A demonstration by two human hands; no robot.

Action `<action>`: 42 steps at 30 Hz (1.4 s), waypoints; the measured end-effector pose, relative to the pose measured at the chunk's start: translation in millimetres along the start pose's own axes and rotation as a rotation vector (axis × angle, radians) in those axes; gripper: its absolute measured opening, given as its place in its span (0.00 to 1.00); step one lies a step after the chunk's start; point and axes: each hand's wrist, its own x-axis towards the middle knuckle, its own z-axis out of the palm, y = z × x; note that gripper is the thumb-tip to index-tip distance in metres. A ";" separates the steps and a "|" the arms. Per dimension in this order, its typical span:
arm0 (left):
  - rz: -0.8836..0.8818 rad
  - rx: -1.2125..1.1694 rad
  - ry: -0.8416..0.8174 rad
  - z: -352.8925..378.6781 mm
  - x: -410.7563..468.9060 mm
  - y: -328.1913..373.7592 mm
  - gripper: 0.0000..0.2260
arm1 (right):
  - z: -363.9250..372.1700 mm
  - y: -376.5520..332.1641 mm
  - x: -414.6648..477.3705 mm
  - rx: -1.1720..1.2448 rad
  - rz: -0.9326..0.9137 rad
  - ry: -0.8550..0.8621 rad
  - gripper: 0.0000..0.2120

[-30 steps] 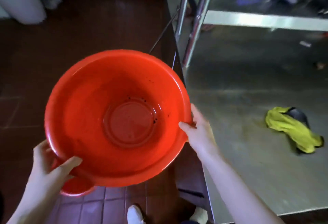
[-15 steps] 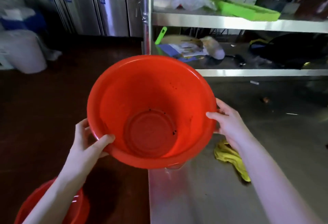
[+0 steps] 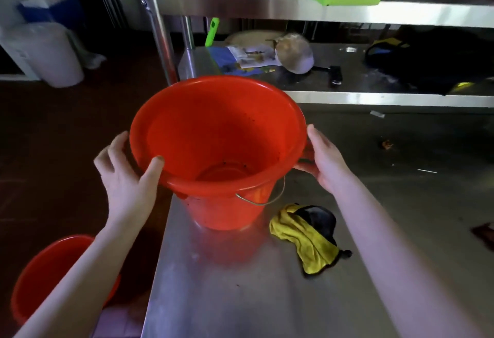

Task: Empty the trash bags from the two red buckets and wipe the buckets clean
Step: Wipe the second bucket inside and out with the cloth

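Both hands are clamped on the red bucket. The left hand is hooking its thumb inside the rim with its fingers spread on the outer wall, and the right hand is clasping the opposite side just under the rim. The bucket is standing at the left edge of the steel table, its mouth tilting slightly toward the camera. I cannot tell whether its base is fully resting there. Its wire handle is hanging down the near side. A yellow cloth is lying crumpled on the table just beside the bucket's base, and a second red bucket is sitting on the floor off the table's left edge.
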 end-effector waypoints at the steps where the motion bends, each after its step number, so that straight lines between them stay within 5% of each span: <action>1: 0.094 0.078 0.009 4.3 -2.8 2.6 0.22 | -7.0 12.0 2.6 0.026 0.043 0.039 0.17; 5: 0.400 0.204 -0.073 22.6 -13.3 10.7 0.19 | -32.1 85.9 0.8 -0.359 0.131 0.196 0.17; 11: 0.484 0.275 -0.051 36.9 -14.1 12.2 0.18 | -37.9 182.9 -7.7 -1.238 0.024 -0.117 0.30; 19: 0.546 0.387 -0.029 42.2 -19.1 19.3 0.17 | -37.7 214.1 -41.8 -1.465 -0.062 -0.108 0.33; 22: 0.546 0.468 -0.042 50.8 -29.3 29.2 0.18 | -33.7 225.3 -84.1 -1.531 -0.164 -0.081 0.27; 27: 0.564 0.511 -0.078 66.3 -63.5 52.6 0.17 | -21.8 244.2 -149.5 -1.357 -0.322 0.012 0.15; 33: 0.728 0.511 -0.289 56.6 -71.9 62.6 0.18 | -43.4 172.1 -168.3 -0.651 -0.144 0.406 0.13; 38: 0.663 0.207 -0.566 33.9 -49.5 72.8 0.10 | -36.6 61.0 -189.7 -0.396 -0.422 0.471 0.10; 42: 0.743 0.273 -0.447 8.1 -14.0 63.0 0.08 | -13.6 -9.3 -184.6 -0.451 -0.684 0.457 0.12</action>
